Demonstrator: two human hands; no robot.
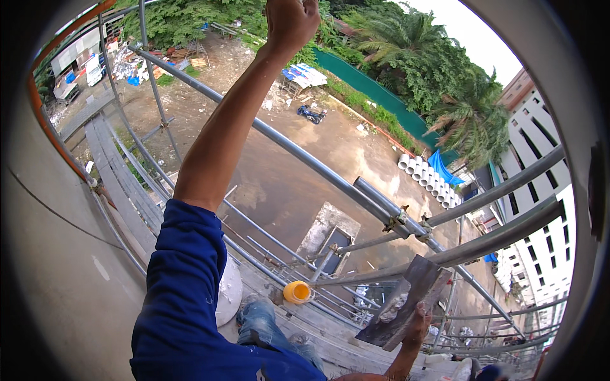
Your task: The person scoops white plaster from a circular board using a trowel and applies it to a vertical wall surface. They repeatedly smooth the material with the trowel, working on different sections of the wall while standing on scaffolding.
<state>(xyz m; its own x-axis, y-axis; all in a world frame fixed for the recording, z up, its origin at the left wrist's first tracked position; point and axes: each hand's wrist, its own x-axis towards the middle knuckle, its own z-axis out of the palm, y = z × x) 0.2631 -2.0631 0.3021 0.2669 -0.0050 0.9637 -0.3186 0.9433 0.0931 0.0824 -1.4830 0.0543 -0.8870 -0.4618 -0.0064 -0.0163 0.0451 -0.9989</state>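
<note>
My left hand [291,22] is raised at the top edge, its blue-sleeved arm stretched up across the view. Its fingers are curled, and the frame cuts them off, so what they hold is hidden. Low on the right, my right hand [417,325] grips a dark, flat mortar board [419,295] by its near edge. A lump of pale grey mortar [395,301] lies on the board, which is tilted in this view. Below, near my jeans-clad legs [259,320], a yellow bucket [297,292] stands on the planks. A pale rounded thing [229,295] is partly behind my sleeve.
Steel scaffold pipes [318,168] cross in front of me, joined by clamps [399,221]. Plank walkways [117,162] run along the pale wall [57,254] at left. Far below is a muddy yard with a motorcycle [311,114] and concrete pipes [429,179]. A white building [540,235] stands right.
</note>
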